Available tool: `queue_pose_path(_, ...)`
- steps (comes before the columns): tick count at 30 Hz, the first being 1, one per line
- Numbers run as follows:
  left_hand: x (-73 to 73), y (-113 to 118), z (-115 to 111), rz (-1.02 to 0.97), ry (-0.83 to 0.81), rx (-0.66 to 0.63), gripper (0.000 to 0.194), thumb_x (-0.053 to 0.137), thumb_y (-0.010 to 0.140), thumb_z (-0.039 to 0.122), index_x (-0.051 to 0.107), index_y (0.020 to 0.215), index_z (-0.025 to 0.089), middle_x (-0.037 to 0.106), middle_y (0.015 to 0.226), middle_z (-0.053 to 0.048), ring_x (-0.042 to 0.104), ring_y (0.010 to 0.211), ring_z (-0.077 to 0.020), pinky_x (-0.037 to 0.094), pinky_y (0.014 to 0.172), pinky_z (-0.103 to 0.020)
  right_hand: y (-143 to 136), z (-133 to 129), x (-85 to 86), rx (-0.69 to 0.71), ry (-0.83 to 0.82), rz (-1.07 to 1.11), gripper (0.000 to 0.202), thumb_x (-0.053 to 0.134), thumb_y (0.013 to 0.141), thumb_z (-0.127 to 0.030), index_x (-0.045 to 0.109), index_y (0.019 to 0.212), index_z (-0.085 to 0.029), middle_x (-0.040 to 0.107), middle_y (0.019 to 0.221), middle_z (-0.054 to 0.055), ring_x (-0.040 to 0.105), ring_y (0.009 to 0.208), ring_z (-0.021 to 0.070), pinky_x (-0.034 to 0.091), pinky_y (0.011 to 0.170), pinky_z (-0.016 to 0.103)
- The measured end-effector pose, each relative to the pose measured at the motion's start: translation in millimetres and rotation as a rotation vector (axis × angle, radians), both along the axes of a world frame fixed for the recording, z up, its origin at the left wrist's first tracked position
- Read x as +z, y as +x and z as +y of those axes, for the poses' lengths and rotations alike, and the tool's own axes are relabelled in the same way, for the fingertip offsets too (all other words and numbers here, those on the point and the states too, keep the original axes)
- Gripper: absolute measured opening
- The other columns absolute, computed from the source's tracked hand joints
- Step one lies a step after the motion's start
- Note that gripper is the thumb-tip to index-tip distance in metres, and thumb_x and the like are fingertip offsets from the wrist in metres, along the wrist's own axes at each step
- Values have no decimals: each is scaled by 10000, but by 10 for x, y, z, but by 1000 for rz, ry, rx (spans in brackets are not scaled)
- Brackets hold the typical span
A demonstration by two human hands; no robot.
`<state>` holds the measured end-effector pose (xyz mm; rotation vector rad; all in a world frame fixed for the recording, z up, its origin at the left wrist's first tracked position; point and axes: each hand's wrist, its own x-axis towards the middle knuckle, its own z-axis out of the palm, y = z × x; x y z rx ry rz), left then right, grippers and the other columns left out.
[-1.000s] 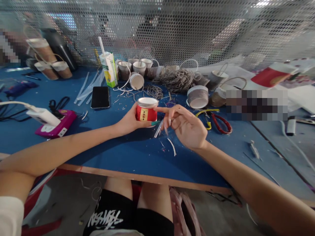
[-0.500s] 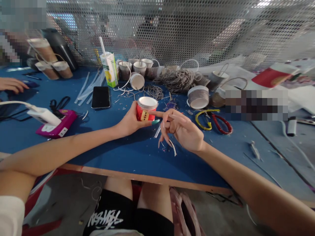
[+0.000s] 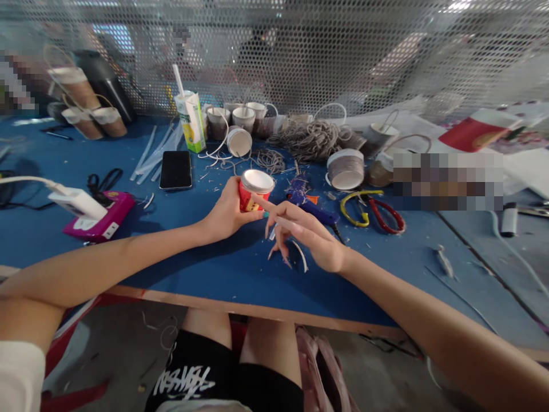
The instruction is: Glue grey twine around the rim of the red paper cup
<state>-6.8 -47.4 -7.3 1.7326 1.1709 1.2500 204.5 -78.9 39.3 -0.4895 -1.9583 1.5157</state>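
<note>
A small red paper cup with a white rim is upright in my left hand, whose fingers wrap round its left side and lower front. My right hand is beside the cup with its fingers spread and nothing held in them; the index finger points at the cup's front, perhaps touching it. Behind my right hand lies a blue glue gun with an orange trigger. Under the fingers a short white strip rests on the blue table.
Pliers with yellow and red handles lie to the right, near a cord-wrapped cup. A heap of grey cord, more cups and a drink carton stand behind. Left are a phone and a magenta power strip.
My right hand has moved left and slightly down, its fingers opening out, and the glue gun shows more. The cup has turned a little. The other person's hand at the far left is gone.
</note>
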Motion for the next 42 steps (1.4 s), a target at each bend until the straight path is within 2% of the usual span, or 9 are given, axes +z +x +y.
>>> queue_pose_path(3,-9,2,-4,33,23,31,647,870,648,398,435,1088,204,565,1139,-92,572,1147,-298,483,1039,-550,15,-1,11,-5,222,-86,306,431,1037,-474,530,1004,-187,594,716,-28,558,508,87,528,579,261)
queue_pose_path(8,9,7,-21,61,32,42,648,862,649,350,429,1107,202,556,1164,-98,561,1176,-305,472,1058,-548,24,-7,28,-59,472,-182,291,412,1041,-456,513,979,-191,695,1011,76,568,560,87,454,574,277)
queue_pose_path(12,18,14,-21,85,31,48,649,856,655,347,428,1121,202,554,1167,-98,557,1186,-310,464,1072,-553,28,-4,8,-54,375,-159,283,441,1034,-467,509,987,-196,715,894,51,541,514,90,459,551,275)
queue_pose_path(18,12,30,-20,146,60,88,628,847,648,326,455,1121,194,521,1221,-103,540,1214,-305,446,1106,-527,-12,-8,-24,10,-7,41,314,545,978,-504,536,974,-190,562,679,-67,448,409,50,572,573,277)
queue_pose_path(22,3,22,-35,95,62,61,678,861,656,399,436,1144,199,555,1166,-102,535,1209,-323,423,1116,-588,-40,-15,-16,26,-138,124,349,579,941,-536,538,1005,-195,522,688,-81,456,420,53,584,570,294)
queue_pose_path(26,4,18,-43,94,67,54,638,844,682,410,447,1136,200,564,1152,-99,540,1193,-319,432,1104,-593,-32,-18,-22,37,-137,136,359,581,936,-540,546,1025,-193,526,702,-77,461,434,51,591,595,294)
queue_pose_path(32,11,33,-41,205,89,69,518,801,705,325,516,1112,180,512,1237,-134,532,1201,-306,447,1097,-498,1,-22,-44,45,-44,34,272,546,987,-435,582,1008,-166,593,733,-45,490,444,41,595,645,271)
queue_pose_path(39,13,16,-40,144,91,70,640,837,685,388,445,1155,200,547,1181,-93,542,1186,-300,451,1081,-523,11,-11,-71,-17,7,29,300,528,995,-464,578,1073,-179,557,634,-72,493,435,64,597,628,288)
queue_pose_path(42,-7,18,-28,144,98,77,644,846,675,370,441,1150,210,546,1184,-88,543,1184,-300,456,1076,-521,13,-11,-55,-47,32,22,315,530,993,-480,600,1016,-173,611,688,-47,474,411,48,594,610,283)
